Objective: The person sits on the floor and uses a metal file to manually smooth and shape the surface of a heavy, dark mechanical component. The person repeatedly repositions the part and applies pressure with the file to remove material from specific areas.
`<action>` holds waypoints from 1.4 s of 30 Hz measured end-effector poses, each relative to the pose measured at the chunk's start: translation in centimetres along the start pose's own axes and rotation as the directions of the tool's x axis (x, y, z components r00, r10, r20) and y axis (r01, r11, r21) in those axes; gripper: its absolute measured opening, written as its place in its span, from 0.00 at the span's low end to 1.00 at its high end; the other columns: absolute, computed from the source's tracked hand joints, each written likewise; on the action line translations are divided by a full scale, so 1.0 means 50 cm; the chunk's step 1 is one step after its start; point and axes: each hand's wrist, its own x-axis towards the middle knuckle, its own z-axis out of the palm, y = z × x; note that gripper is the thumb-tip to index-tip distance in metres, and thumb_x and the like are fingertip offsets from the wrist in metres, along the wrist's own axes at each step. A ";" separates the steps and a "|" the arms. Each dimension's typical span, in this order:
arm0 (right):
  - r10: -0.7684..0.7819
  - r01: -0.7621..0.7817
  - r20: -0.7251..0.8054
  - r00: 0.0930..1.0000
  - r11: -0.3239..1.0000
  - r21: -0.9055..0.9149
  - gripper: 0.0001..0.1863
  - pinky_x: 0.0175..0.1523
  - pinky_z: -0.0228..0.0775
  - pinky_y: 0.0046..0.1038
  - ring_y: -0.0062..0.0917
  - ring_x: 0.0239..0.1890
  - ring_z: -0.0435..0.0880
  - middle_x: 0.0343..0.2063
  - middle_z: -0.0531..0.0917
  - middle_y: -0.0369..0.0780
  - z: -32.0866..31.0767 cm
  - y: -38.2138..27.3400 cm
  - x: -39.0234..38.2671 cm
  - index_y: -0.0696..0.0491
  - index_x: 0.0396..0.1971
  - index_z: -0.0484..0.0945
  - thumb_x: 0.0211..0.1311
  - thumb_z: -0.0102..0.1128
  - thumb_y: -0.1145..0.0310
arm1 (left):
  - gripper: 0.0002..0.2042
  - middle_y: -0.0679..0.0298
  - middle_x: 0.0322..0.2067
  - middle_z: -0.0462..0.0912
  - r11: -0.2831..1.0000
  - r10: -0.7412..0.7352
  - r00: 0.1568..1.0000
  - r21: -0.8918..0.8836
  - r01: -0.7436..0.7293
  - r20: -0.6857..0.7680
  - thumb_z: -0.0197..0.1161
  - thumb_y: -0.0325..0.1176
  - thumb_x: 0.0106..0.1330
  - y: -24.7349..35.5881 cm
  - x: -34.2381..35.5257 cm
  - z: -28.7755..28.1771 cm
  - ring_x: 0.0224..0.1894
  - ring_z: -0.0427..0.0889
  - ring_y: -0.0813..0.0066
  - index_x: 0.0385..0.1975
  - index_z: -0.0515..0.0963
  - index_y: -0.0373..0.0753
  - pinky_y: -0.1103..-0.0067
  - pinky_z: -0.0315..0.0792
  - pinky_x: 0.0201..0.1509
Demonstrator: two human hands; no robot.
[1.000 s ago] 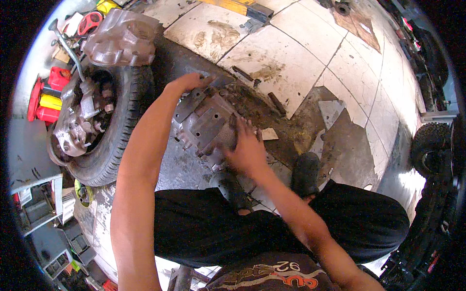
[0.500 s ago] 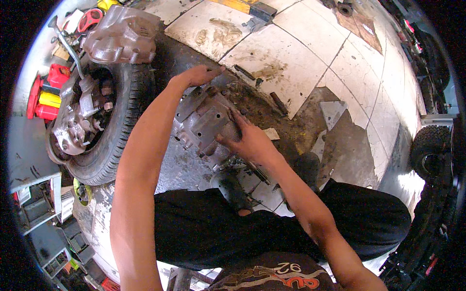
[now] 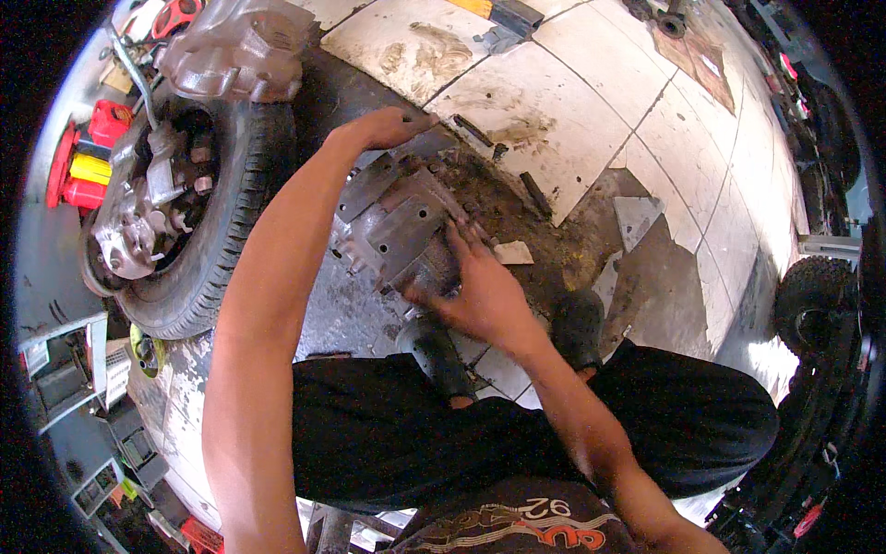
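tile floor (image 3: 591,83); metal casing (image 3: 401,226) under spread right fingers (image 3: 468,238); left fingers (image 3: 412,126) near its far edge, grip unclear

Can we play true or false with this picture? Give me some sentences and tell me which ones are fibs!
1. The right hand is touching the metal casing. True.
2. A black tire is to the left of the casing. True.
3. The left hand is resting on the tire. False: it is over at the far side of the casing.
4. The trousers are white. False: they are black.
5. A grey three-cornered piece lies on the floor, to the right of the casing. True.
6. The casing is up on a table. False: it is down at floor level, in front of the person's feet.
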 end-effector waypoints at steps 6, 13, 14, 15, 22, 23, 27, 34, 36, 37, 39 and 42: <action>0.160 -0.158 0.117 0.980 0.987 -0.024 0.57 0.67 0.62 0.41 0.48 0.68 0.64 0.66 0.64 0.56 -0.034 0.008 0.048 0.63 0.66 0.59 0.49 0.62 0.31 | 0.42 0.42 0.53 0.78 0.999 0.005 0.999 0.035 -0.006 0.048 0.44 0.73 0.63 0.021 0.031 0.009 0.57 0.77 0.46 0.50 0.80 0.35 0.63 0.69 0.62; 0.019 -0.060 -0.156 0.988 0.963 -0.261 0.59 0.73 0.48 0.46 0.48 0.69 0.61 0.65 0.65 0.55 0.025 -0.052 -0.042 0.65 0.65 0.60 0.47 0.58 0.26 | 0.46 0.40 0.56 0.74 0.997 -0.010 0.998 0.077 0.005 0.069 0.40 0.75 0.61 0.039 0.024 -0.002 0.60 0.74 0.46 0.56 0.75 0.32 0.63 0.65 0.65; 0.052 -0.098 -0.207 0.977 0.971 -0.219 0.59 0.73 0.47 0.47 0.47 0.69 0.61 0.65 0.65 0.55 0.040 -0.044 -0.033 0.65 0.65 0.60 0.47 0.58 0.27 | 0.46 0.40 0.56 0.75 0.996 0.004 0.998 0.090 -0.010 0.069 0.40 0.75 0.62 0.060 0.018 -0.009 0.60 0.74 0.46 0.56 0.75 0.33 0.63 0.66 0.64; 0.086 -0.133 -0.255 0.963 0.975 -0.176 0.59 0.73 0.45 0.48 0.47 0.69 0.62 0.65 0.65 0.55 0.052 -0.031 -0.018 0.65 0.65 0.60 0.47 0.58 0.27 | 0.45 0.40 0.55 0.76 0.995 0.018 0.998 0.101 -0.024 0.068 0.40 0.74 0.62 0.085 0.014 -0.013 0.59 0.75 0.46 0.56 0.76 0.34 0.63 0.66 0.64; 0.111 -0.083 -0.392 0.913 0.993 0.086 0.37 0.69 0.53 0.49 0.47 0.64 0.68 0.60 0.73 0.51 0.085 0.008 -0.002 0.57 0.60 0.68 0.58 0.65 0.49 | 0.42 0.42 0.50 0.79 0.992 0.015 1.000 0.129 -0.017 0.014 0.41 0.73 0.63 0.124 0.000 -0.028 0.54 0.78 0.46 0.52 0.79 0.35 0.63 0.70 0.59; 0.033 -0.013 -0.433 0.901 0.999 0.050 0.32 0.68 0.54 0.48 0.46 0.63 0.69 0.58 0.74 0.51 0.095 0.003 -0.013 0.56 0.57 0.70 0.58 0.65 0.53 | 0.42 0.41 0.50 0.79 0.993 0.037 0.997 0.113 -0.029 -0.066 0.40 0.73 0.64 0.107 0.005 -0.015 0.54 0.78 0.46 0.51 0.79 0.35 0.62 0.70 0.59; -0.125 0.154 -0.443 0.887 0.988 0.030 0.19 0.64 0.61 0.48 0.45 0.58 0.74 0.51 0.79 0.49 0.097 0.033 -0.021 0.52 0.49 0.77 0.59 0.63 0.61 | 0.39 0.41 0.47 0.80 0.993 -0.011 0.991 0.119 0.027 -0.135 0.44 0.70 0.65 0.156 -0.014 -0.032 0.52 0.79 0.46 0.47 0.81 0.35 0.62 0.71 0.58; 0.030 0.405 -0.616 0.787 0.728 0.554 0.22 0.48 0.73 0.43 0.54 0.40 0.81 0.36 0.83 0.55 -0.054 -0.053 0.126 0.62 0.43 0.77 0.61 0.64 0.58 | 0.34 0.43 0.37 0.84 0.947 -0.194 0.893 -0.314 0.063 -0.405 0.52 0.64 0.65 0.132 -0.120 -0.090 0.43 0.83 0.52 0.42 0.82 0.32 0.63 0.74 0.51; 0.122 0.295 -0.485 0.866 0.659 0.692 0.23 0.51 0.72 0.35 0.37 0.42 0.84 0.37 0.85 0.51 -0.135 -0.096 0.198 0.63 0.41 0.78 0.62 0.64 0.55 | 0.34 0.51 0.40 0.83 0.747 -0.323 0.872 -0.665 -0.003 -0.367 0.50 0.64 0.68 0.114 -0.173 -0.121 0.42 0.81 0.62 0.48 0.80 0.33 0.70 0.73 0.50; 0.114 0.329 -0.467 0.877 0.566 0.756 0.25 0.50 0.72 0.34 0.39 0.41 0.84 0.36 0.85 0.52 -0.180 -0.131 0.222 0.65 0.41 0.79 0.60 0.65 0.55 | 0.34 0.54 0.41 0.83 0.490 -0.354 0.882 -0.865 -0.110 -0.312 0.49 0.63 0.69 0.098 -0.199 -0.120 0.42 0.80 0.64 0.49 0.79 0.33 0.71 0.73 0.50; 0.023 0.380 -0.507 0.862 0.634 0.674 0.23 0.49 0.73 0.30 0.31 0.40 0.84 0.36 0.85 0.48 -0.206 -0.126 0.351 0.64 0.42 0.79 0.59 0.66 0.57 | 0.34 0.60 0.45 0.81 0.113 -0.255 0.931 -0.964 -0.241 -0.263 0.44 0.63 0.71 0.132 -0.228 -0.140 0.42 0.77 0.69 0.55 0.75 0.35 0.75 0.71 0.49; -0.017 -0.004 0.010 1.000 0.339 0.941 0.23 0.35 0.74 0.34 0.32 0.30 0.82 0.31 0.84 0.47 -0.242 -0.171 0.424 0.65 0.39 0.80 0.57 0.65 0.57 | 0.27 0.62 0.42 0.81 0.443 -0.452 0.779 -0.867 -0.227 -0.435 0.58 0.53 0.68 0.123 -0.303 -0.145 0.40 0.76 0.73 0.53 0.76 0.33 0.76 0.71 0.48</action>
